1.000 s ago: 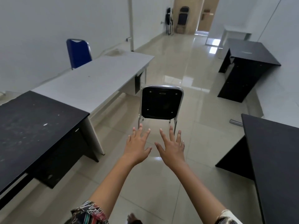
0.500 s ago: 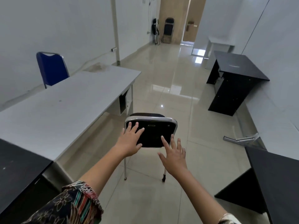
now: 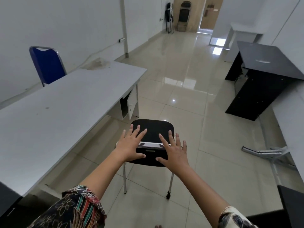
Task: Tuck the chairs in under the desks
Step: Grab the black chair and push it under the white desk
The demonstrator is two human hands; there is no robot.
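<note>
- Black chair (image 3: 152,130), chrome frame: centre of frame, on glossy tiled floor (image 3: 189,89), apart from grey desk (image 3: 65,109) at left.
- Left hand (image 3: 130,146), right hand (image 3: 175,153): fingers splayed, unclenched, over backrest top; contact unclear.
- Risk: 2 flat palms, no grip; chair could tip or skid sideways.

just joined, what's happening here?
A person is at a black chair standing out on the tiled floor, beside a long white desk. The left hand and right hand are spread open over the top of its backrest, not closed on it. The chair isn't under any desk yet. A blue chair stands behind the white desk.
</note>
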